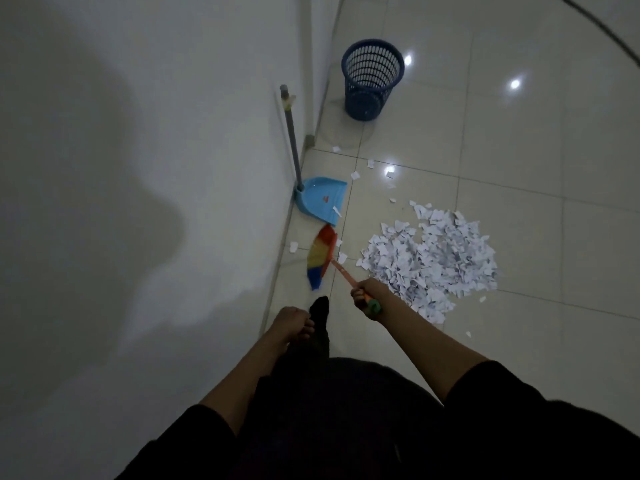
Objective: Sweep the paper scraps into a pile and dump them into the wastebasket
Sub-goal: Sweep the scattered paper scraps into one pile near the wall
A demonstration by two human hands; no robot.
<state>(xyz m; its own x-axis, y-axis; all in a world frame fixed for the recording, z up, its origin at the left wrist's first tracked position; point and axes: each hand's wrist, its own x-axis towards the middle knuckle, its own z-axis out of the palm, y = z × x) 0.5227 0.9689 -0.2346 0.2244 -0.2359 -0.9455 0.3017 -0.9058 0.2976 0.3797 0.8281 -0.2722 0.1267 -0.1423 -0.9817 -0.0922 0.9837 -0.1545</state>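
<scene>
A wide pile of white paper scraps [433, 258] lies on the tiled floor at centre right. My right hand [367, 294] grips the orange handle of a small broom [322, 256], whose rainbow bristles rest on the floor left of the pile, near the wall. A light blue dustpan [320, 199] with a grey upright handle leans against the wall just beyond the broom, one scrap lying on its lip. The dark blue mesh wastebasket [373, 77] stands farther back by the wall. My left hand [292, 323] hangs in front of me with fingers curled, holding nothing.
A white wall [156, 168] runs along the left. Loose scraps [370, 163] dot the tiles between dustpan, pile and basket. My foot in a black sock [320, 306] stands just behind the broom. Glossy tiles stretch to the right.
</scene>
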